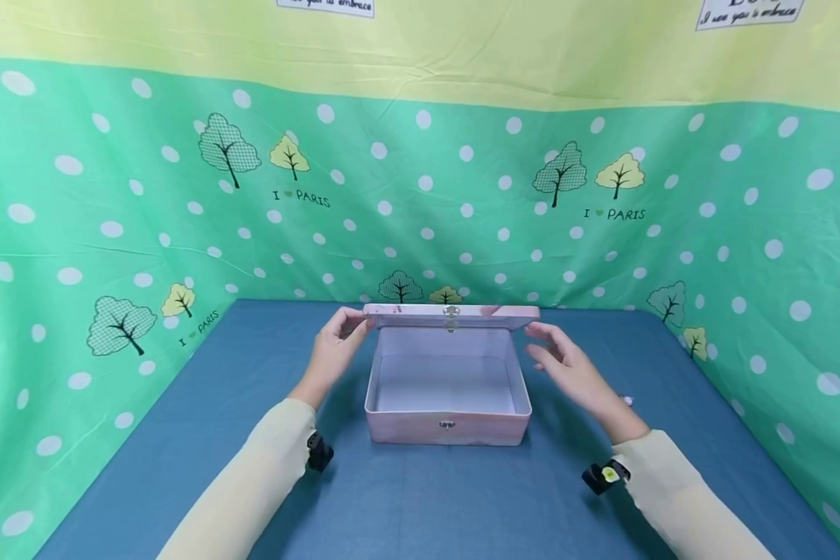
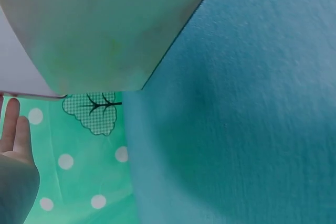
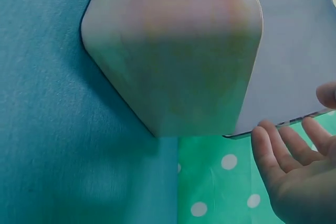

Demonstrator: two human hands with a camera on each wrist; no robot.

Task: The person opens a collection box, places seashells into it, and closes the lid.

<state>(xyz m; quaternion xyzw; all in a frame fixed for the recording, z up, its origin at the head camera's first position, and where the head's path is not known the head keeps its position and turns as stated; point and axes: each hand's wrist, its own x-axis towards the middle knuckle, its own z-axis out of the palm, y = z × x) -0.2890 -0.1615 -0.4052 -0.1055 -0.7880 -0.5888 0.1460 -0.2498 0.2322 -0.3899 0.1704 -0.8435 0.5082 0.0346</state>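
Note:
A pink metal box [image 1: 449, 429] stands on the table with its hinged lid [image 1: 483, 312] raised and tilted. Its inside is pale lilac and bare, and a small metal clasp [image 1: 451, 312] sits on the lid's front edge. My left hand [image 1: 334, 354] is at the lid's left corner, fingertips right at its edge; in the left wrist view its straight fingers [image 2: 11, 127] show under that edge, thumb hidden. On the other side, my right hand [image 1: 567, 365] holds its relaxed fingers [image 3: 269, 153] along the lid's right edge, with the thumb apart from them.
A dark blue cloth covers the table [image 1: 441, 505]. Behind it and at both sides hangs a green dotted curtain [image 1: 455, 179] with printed trees. A small pale object [image 1: 627, 401] shows beside the right wrist. Each wrist carries a black camera [image 1: 320, 452].

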